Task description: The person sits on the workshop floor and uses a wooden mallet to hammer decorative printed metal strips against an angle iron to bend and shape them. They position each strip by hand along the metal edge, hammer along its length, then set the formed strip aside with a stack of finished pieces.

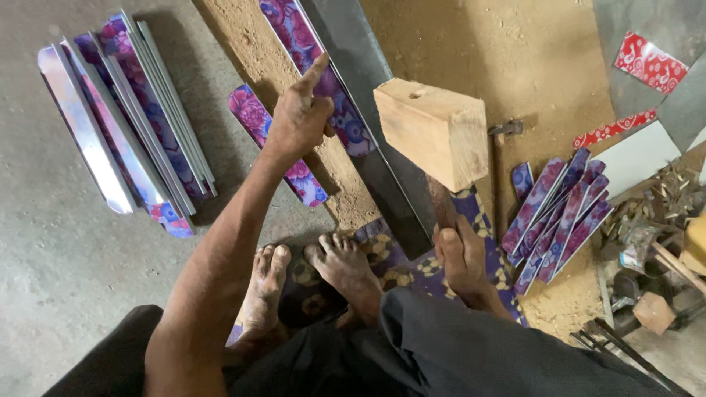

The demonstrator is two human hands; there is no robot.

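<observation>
My left hand (pixel 300 114) presses a long flower-printed metal strip (pixel 305 51) against a dark steel bar (pixel 375 110), with the forefinger stretched along the strip. My right hand (pixel 462 257) grips the handle of a big wooden mallet (pixel 434 129), whose block head hangs raised just above the bar. A second purple flowered strip (pixel 254 117) lies on the plank under my left forearm. My bare feet (pixel 309 279) rest on a patterned cloth in front of the bar.
A stack of bent flowered strips (pixel 125 117) lies on the concrete floor at left. Several short flowered pieces (pixel 559 213) are fanned out at right. Red printed offcuts (pixel 647 62), a white sheet, wood scraps and tools clutter the far right. Sawdust covers the wooden board.
</observation>
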